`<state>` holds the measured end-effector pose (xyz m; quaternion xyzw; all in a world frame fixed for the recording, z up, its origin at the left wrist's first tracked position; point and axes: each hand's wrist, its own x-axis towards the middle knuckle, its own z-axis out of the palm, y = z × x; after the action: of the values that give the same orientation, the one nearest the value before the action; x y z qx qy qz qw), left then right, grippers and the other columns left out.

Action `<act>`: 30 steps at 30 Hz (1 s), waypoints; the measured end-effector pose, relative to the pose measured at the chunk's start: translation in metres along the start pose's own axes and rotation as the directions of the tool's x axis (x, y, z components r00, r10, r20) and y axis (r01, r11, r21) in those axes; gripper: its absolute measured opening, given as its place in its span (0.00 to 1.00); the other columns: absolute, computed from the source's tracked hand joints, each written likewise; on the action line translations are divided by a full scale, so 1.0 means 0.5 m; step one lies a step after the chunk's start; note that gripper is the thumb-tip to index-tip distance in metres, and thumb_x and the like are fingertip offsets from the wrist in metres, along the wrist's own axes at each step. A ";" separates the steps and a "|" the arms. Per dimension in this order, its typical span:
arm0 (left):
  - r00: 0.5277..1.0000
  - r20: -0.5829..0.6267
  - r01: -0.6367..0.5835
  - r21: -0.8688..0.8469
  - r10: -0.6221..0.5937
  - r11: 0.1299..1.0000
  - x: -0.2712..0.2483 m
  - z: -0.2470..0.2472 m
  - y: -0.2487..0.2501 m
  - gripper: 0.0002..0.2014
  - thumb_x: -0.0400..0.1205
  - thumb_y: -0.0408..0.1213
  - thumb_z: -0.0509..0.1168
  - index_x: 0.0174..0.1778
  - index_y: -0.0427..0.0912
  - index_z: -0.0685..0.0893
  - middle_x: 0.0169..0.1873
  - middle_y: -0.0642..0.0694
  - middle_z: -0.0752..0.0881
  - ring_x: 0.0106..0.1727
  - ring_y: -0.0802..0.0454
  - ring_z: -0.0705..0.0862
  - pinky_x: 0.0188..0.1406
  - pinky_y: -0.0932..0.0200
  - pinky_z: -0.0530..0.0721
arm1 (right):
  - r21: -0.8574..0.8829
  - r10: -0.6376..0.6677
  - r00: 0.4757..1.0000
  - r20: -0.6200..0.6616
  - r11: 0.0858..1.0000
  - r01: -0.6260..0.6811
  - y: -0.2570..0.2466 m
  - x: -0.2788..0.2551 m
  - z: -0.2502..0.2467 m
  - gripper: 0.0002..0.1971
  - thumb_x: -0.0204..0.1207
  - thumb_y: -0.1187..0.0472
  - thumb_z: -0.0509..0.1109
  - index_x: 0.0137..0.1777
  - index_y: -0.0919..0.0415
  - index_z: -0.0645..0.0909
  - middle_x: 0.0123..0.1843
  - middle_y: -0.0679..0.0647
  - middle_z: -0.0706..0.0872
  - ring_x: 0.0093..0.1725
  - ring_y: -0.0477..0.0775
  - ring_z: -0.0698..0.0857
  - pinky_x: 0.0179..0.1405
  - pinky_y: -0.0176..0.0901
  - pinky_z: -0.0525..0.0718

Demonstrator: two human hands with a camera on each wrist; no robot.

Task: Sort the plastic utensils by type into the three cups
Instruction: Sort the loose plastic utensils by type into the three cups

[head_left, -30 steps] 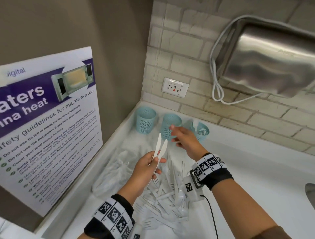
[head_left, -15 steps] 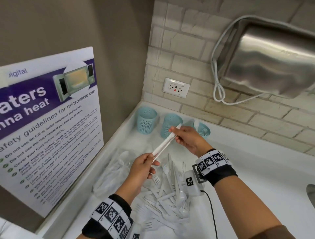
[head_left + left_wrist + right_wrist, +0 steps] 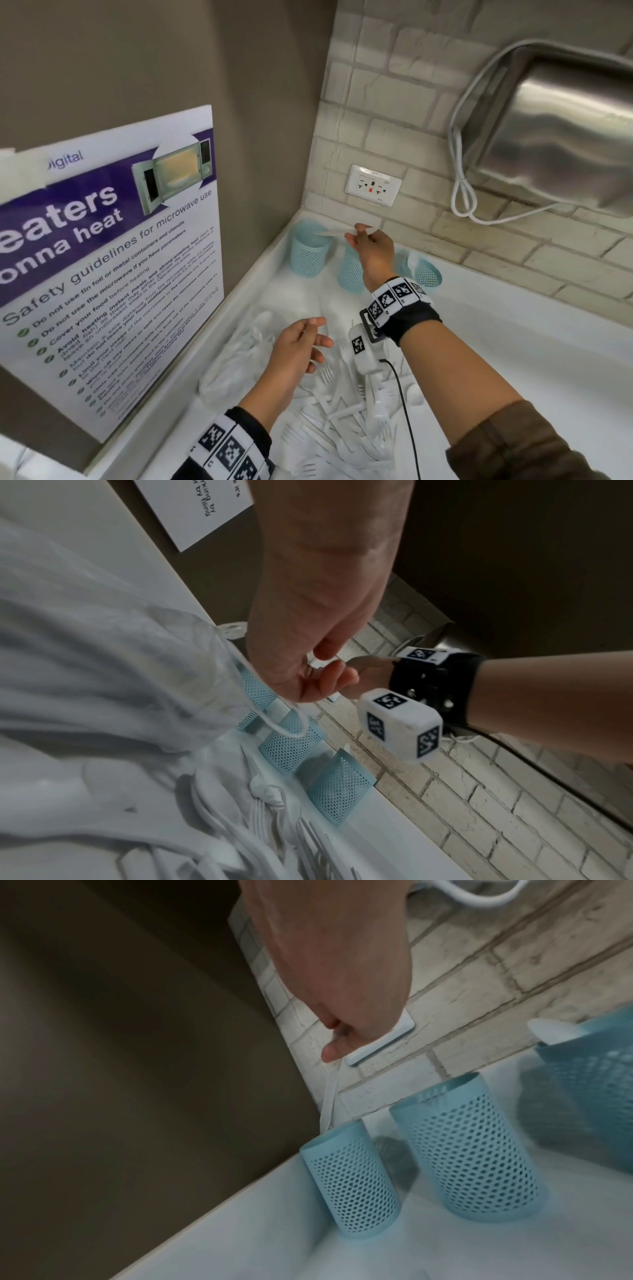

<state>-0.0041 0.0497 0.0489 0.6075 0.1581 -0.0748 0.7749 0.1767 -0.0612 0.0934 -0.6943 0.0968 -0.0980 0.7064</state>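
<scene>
Right hand (image 3: 371,245) pinches light, stiff, slick knives (image 3: 328,1107) by handle ends over the leftmost cup (image 3: 309,251); left hand (image 3: 296,347) released, loose.

Seen from head height, looking down into a counter corner; wrist views close in, both sharing three blue cups (image 3: 310,251) by the brick wall (image 3: 411,102).

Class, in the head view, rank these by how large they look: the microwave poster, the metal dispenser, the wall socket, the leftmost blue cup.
1. Microwave poster, though nearness to the camera inflates it.
2. Metal dispenser, cut off by the frame.
3. Leftmost blue cup and wall socket: too alike to rank.
</scene>
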 end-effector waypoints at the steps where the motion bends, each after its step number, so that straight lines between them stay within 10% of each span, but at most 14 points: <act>1: 1.000 0.000 0.002 0.000 -0.002 1.000 0.000 0.000 0.000 0.11 0.87 0.39 0.55 0.56 0.45 0.83 0.33 0.49 0.87 0.21 0.60 0.77 0.21 0.67 0.71 | -0.025 0.000 1.000 0.020 1.000 0.001 0.006 0.004 0.010 0.09 0.82 0.61 0.66 0.41 0.59 0.82 0.41 0.51 0.89 0.50 0.55 0.90 0.62 0.49 0.84; 9: 1.000 -0.010 -0.002 0.015 0.002 1.000 0.001 -0.012 0.001 0.11 0.87 0.39 0.56 0.57 0.46 0.83 0.33 0.50 0.87 0.24 0.60 0.77 0.23 0.67 0.72 | -0.060 0.098 0.960 0.263 0.995 -0.085 0.037 0.007 0.039 0.21 0.79 0.69 0.68 0.72 0.64 0.74 0.50 0.53 0.84 0.56 0.54 0.84 0.70 0.51 0.79; 18: 0.998 0.052 -0.026 0.171 0.018 0.985 -0.004 -0.006 -0.012 0.11 0.87 0.35 0.56 0.60 0.45 0.83 0.38 0.49 0.88 0.30 0.58 0.79 0.27 0.66 0.75 | -0.338 0.042 0.927 0.373 0.936 0.094 -0.023 -0.116 -0.079 0.12 0.84 0.65 0.60 0.64 0.60 0.79 0.53 0.54 0.82 0.43 0.48 0.88 0.45 0.37 0.83; 25: 0.996 0.090 -0.024 0.260 0.000 0.965 -0.020 -0.001 -0.029 0.11 0.87 0.36 0.56 0.60 0.46 0.82 0.41 0.49 0.88 0.33 0.56 0.81 0.30 0.67 0.76 | -0.761 0.223 0.792 0.569 0.508 0.404 0.039 -0.283 -0.195 0.25 0.79 0.50 0.69 0.74 0.54 0.73 0.61 0.52 0.77 0.58 0.51 0.82 0.54 0.34 0.74; 30: 0.994 0.106 -0.026 0.314 -0.008 0.949 -0.037 -0.013 -0.036 0.11 0.87 0.35 0.56 0.59 0.46 0.82 0.42 0.48 0.88 0.30 0.60 0.82 0.27 0.71 0.77 | -0.820 0.435 0.695 0.572 0.328 0.469 0.110 -0.393 -0.215 0.46 0.71 0.34 0.69 0.84 0.49 0.51 0.76 0.57 0.64 0.77 0.61 0.63 0.75 0.54 0.65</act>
<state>-0.0279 0.0498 0.0370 0.7193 0.0998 -0.1276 0.6756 -0.0417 -0.1103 0.0369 -0.9455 -0.1579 0.2482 0.1396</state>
